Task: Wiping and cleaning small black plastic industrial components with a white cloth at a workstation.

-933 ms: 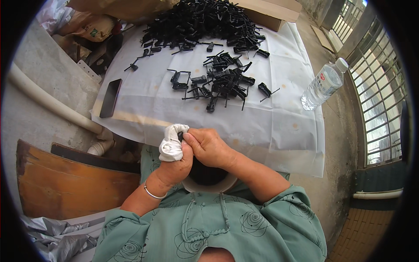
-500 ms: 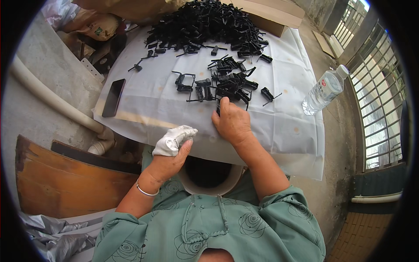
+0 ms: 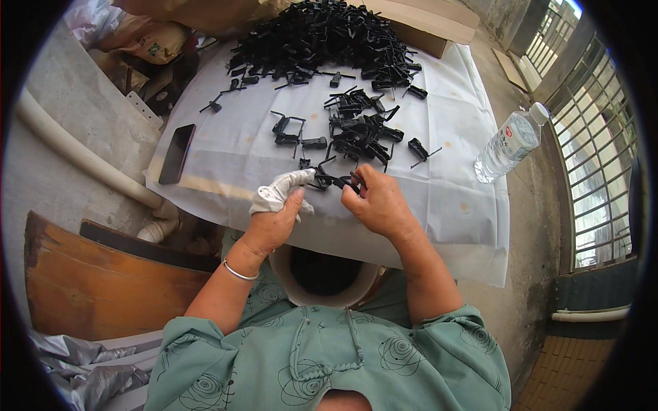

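Handling black parts (image 3: 348, 183): two hands (image 3: 277, 205) (image 3: 380, 205)

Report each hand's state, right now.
Left hand: partly curled in a white cloth covering; whether it grips anything cannot be told.
Right hand: closed, pinching a small black plastic piece.

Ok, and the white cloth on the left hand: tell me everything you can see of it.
The white cloth looks like soft fabric, creased and bunched, with small darker spots that may be folds or marks. It covers the fingers of the left hand, leaving the thumb bare. It is over the near part of the pale table cover, its tip angled forward and rightward, close to a black piece; whether they touch is unclear.
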Demonstrator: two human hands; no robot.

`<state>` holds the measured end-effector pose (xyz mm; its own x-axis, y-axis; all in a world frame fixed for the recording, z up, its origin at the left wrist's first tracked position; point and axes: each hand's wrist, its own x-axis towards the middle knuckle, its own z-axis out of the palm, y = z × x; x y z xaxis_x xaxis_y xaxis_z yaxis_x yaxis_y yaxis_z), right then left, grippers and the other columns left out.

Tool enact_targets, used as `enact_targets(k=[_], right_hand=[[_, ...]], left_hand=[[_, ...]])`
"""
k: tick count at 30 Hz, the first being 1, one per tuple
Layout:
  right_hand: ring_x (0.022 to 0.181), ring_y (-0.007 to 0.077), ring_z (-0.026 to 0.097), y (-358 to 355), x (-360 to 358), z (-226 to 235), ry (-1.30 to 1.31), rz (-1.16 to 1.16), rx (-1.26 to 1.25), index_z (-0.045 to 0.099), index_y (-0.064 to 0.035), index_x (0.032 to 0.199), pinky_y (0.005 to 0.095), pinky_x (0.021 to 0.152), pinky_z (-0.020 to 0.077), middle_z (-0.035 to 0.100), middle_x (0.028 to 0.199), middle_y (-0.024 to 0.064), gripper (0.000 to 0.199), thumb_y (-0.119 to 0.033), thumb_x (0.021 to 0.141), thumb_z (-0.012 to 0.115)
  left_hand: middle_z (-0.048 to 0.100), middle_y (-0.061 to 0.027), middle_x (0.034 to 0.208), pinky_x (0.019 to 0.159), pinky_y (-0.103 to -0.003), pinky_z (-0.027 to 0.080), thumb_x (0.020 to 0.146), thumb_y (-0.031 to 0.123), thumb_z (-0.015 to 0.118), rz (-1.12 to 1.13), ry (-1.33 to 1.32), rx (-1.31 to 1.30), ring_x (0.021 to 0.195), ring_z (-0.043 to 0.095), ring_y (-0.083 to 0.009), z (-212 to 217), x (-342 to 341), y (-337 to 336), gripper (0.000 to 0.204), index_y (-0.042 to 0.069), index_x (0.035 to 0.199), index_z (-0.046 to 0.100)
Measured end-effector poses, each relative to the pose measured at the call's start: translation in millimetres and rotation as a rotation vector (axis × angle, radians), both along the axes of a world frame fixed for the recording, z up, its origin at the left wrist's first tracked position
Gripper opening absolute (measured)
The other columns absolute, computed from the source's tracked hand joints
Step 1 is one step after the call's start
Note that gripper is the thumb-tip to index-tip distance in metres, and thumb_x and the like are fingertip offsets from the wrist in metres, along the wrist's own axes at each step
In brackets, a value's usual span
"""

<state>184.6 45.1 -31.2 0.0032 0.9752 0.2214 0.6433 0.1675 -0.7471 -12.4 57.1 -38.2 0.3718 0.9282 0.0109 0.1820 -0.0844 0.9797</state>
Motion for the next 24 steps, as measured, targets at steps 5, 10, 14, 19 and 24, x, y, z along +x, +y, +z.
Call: enact_targets(k=[5,10,14,19,24], right_hand=[[0.053,0.0068,0.038,-7,13,21,0.192,0.456,-0.348,0.054,-0.0009,0.077,0.0243,0.047,0.0333,0.042,0.056,-0.0005,0.016,-0.015,0.072,0.059],[0.054,0.0044,0.036,-13,-9,13,0.398,0.484,-0.365,0.053,-0.0019,0.076,0.0218,0.047,0.0309,0.041,0.057,-0.0031,0.014,-0.015,0.079,0.058],[0.054,0.0050,0.039,-17,-27,0,0.494,0.342,-0.126,0.052,-0.0014,0.079,0.0234,0.047,0.0338,0.045,0.060,-0.0016,0.012,-0.011,0.084,0.058],[0.051,0.0132,0.047,-20,-45,-21,0.414,0.145,0.318,0.051,-0.0016,0.083,0.0275,0.046,0.0376,0.051,0.063,0.0052,0.008,-0.004,0.082,0.059],[0.051,0.0276,0.050,-21,-33,-12,-0.025,0.262,0.790,0.051,-0.0018,0.085,0.0322,0.046,0.0403,0.050,0.064,0.0093,0.016,0.000,0.074,0.063]], left_hand=[[0.059,-0.0051,0.103,0.057,-0.020,0.045,0.092,0.016,0.049,0.035,-0.060,0.036,0.060,0.050,-0.0068,8,-11,-2,0.029,0.000,0.116,0.051],[0.058,-0.0038,0.096,0.056,-0.020,0.044,0.088,0.014,0.057,-0.349,-0.204,-0.241,0.065,0.051,-0.0057,26,-14,-19,0.029,0.003,0.113,0.050],[0.057,-0.0038,0.082,0.046,-0.020,0.044,0.088,0.009,0.054,-0.235,-0.436,-0.383,0.057,0.055,-0.0091,20,-14,-24,0.025,0.005,0.112,0.046],[0.058,-0.0030,0.080,0.048,-0.021,0.045,0.091,0.014,0.051,-0.100,-0.570,-0.488,0.063,0.059,-0.0118,11,1,-38,0.023,0.004,0.111,0.046],[0.058,-0.0022,0.082,0.048,-0.021,0.044,0.090,0.013,0.054,-0.121,-0.622,-0.653,0.062,0.057,-0.0089,13,-4,-35,0.023,0.004,0.110,0.048]])
